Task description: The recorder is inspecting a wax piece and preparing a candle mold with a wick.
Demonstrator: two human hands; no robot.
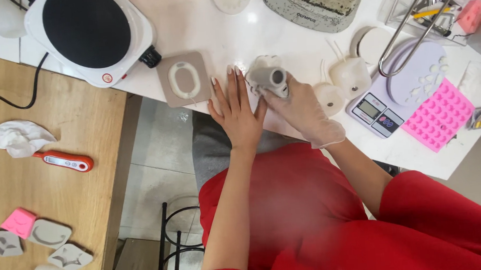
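Evidently our right hand, in a thin pale glove, is wrapped around a small grey cylinder, a short tube whose open end faces the camera; its fingers are clenched on the tube and on a whitish soft lump pressed against it, whose nature we cannot tell. Our left hand lies flat on the white counter just left of the cylinder, fingers spread and released, holding nothing; its fingertips come near the lump without clearly touching it.

We judge the cylinder light and fairly stiff, easy to enclose in one fist; the glove may make it a little slippery, so a grasp around the middle of the barrel looks safest, with the open end left free. The lump beside it looks soft and likely to deform if squeezed.

Left of the cylinder sits a beige square mould with a white oval ring in it; beyond that, a white hotplate with a black top. Right of the cylinder stand two pale rounded casts with thin wicks, then a small digital scale and a pink silicone mould.
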